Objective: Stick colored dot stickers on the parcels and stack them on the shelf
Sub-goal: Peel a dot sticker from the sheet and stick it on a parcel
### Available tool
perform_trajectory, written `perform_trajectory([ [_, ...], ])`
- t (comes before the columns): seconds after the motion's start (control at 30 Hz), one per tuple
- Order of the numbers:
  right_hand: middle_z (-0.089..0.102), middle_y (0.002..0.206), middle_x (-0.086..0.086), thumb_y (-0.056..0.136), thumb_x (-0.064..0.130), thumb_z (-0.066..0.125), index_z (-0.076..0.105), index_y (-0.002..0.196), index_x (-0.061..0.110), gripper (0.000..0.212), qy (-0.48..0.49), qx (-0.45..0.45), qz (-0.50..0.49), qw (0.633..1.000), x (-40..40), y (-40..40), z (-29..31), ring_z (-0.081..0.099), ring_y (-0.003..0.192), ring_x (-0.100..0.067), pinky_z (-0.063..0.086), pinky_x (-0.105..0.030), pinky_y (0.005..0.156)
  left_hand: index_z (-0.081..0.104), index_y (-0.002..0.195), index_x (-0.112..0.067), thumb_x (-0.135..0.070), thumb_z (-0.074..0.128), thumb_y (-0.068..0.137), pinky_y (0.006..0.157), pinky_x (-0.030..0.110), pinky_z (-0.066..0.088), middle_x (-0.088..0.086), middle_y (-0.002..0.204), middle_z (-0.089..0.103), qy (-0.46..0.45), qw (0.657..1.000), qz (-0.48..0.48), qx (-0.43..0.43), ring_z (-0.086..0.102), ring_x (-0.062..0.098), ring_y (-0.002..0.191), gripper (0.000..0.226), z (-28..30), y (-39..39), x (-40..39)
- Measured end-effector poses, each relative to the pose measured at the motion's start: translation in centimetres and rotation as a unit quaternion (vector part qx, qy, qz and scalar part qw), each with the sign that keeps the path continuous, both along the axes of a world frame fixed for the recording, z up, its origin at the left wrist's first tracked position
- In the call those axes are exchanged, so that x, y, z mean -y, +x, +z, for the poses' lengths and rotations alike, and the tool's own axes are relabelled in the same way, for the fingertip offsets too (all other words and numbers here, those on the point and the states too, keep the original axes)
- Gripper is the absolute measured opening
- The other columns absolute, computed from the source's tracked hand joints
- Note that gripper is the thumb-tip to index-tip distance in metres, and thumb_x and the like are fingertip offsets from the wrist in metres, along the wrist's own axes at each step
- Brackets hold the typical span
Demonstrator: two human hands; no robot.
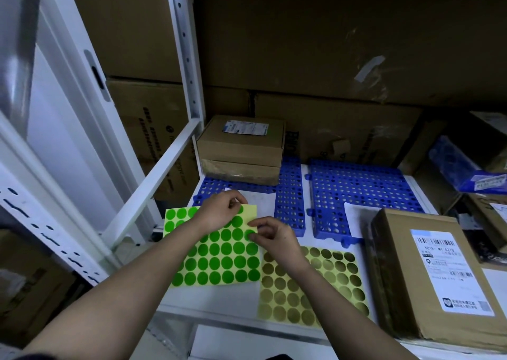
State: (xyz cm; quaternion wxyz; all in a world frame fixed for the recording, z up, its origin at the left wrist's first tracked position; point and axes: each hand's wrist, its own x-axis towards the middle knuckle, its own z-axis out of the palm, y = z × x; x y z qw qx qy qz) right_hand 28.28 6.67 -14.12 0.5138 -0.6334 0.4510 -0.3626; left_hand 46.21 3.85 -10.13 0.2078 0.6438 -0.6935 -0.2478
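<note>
We are at the peeling step. Our left hand (219,211) holds down the green sheet (216,261) near its top edge, the fingers curled and pinching the paper. Our right hand (274,236) has its thumb and forefinger closed on one green dot (249,234) at the right edge of the sheet; the dot looks partly lifted, but we cannot tell if it is fully free.

The green sheet lies on the white shelf (323,239), partly over the gold sheet (310,285) just beside it on the right. The parcel (428,274) that seems to wait for a sticker lies to the right, near the gold sheet, with its label (450,272) facing up. Two more boxes (241,148) are already stacked at the back on the blue mat (356,192).

We judge that the next move needs a slow pull so the dot does not fold on itself, then a carry to the parcel and a firm press on bare cardboard, not on the label.
</note>
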Motion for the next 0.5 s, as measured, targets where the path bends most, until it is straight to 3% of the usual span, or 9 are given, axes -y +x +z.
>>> perform_trajectory([
  [0.1,0.071,0.074,0.005,0.082,0.009,0.073,0.068,0.085,0.026,0.018,0.002,-0.003,-0.006,1.000,0.0,0.0,-0.2,0.066,0.074,-0.003,0.051,-0.018,0.070,0.062,0.104,-0.024,-0.016,0.046,0.098,0.062,0.036,0.044,0.010,0.092,0.067,-0.001,1.000,-0.001,-0.004,0.060,0.028,0.074,0.019,-0.2,0.0,-0.1],
  [0.27,0.072,0.081,0.006,0.084,0.008,0.070,0.065,0.078,0.024,0.018,0.002,-0.020,-0.012,1.000,0.1,0.1,-0.6,0.068,0.081,-0.004,0.054,-0.024,0.078,0.062,0.110,-0.020,-0.014,0.048,0.097,0.064,0.031,0.043,-0.003,0.087,0.060,-0.006,1.000,-0.002,0.009,0.053,0.011,0.070,0.021,-0.2,-0.2,-0.2],
  [0.37,0.066,0.079,0.012,0.085,0.007,0.069,0.063,0.074,0.027,0.023,0.015,-0.040,0.005,0.999,0.0,0.4,-0.6,0.061,0.074,0.005,0.048,-0.016,0.074,0.061,0.113,-0.022,-0.014,0.048,0.096,0.073,0.033,0.047,-0.002,0.103,0.061,-0.009,0.998,-0.024,0.049,0.058,0.013,0.084,0.023,-0.4,-0.2,-0.4],
  [0.5,0.062,0.080,0.012,0.087,0.010,0.066,0.063,0.075,0.024,0.019,0.092,-0.034,0.017,0.995,-0.5,0.6,-0.2,0.057,0.073,0.001,0.042,-0.009,0.060,0.058,0.116,-0.023,-0.015,0.047,0.095,0.092,0.035,0.040,-0.002,0.119,0.057,-0.031,0.992,-0.050,0.113,0.055,0.016,0.108,0.025,-1.0,-0.3,-1.2],
])
